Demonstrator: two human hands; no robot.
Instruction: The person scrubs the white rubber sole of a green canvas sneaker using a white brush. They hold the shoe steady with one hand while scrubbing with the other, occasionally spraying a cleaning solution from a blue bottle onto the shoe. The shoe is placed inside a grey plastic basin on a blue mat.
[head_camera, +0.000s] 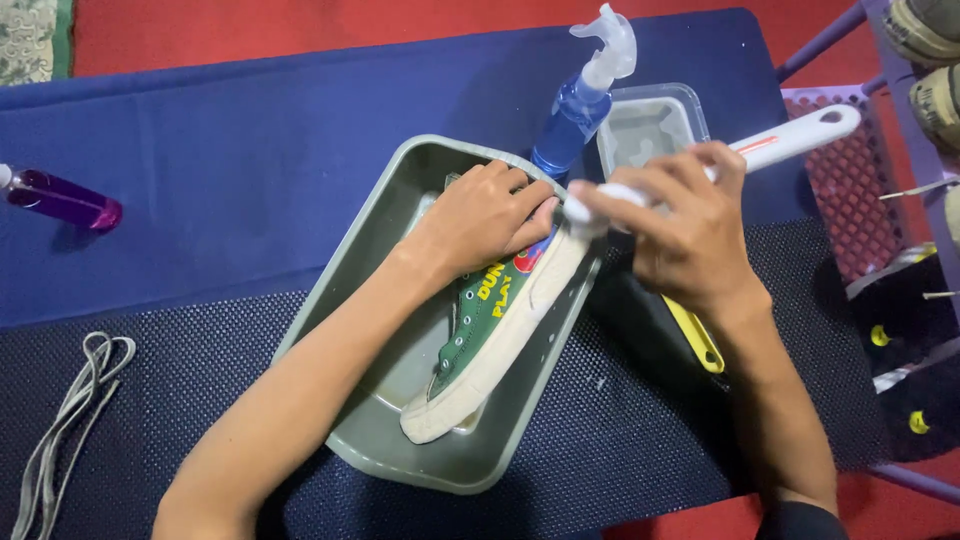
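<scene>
A green canvas shoe (478, 335) with a white rubber sole and toe cap lies on its side in a grey-green tray (372, 440), its toe pointing toward the near edge and its heel up against the far rim. The side shows yellow lettering, a row of metal eyelets and a round red and blue patch near the ankle (the laces are out of it). The left hand (485, 215) is clasped over the heel end, fingers curled round the upper. The right hand (685, 225) is closed around a white brush (790, 140), whose head touches the heel of the sole. Just behind the tray stand a blue spray bottle (580, 105) and a clear tub (650, 125). Grey laces (70, 420) lie well apart on the dark mat (620, 440), and a purple bottle (65, 200) lies on the blue cloth (270, 150).
</scene>
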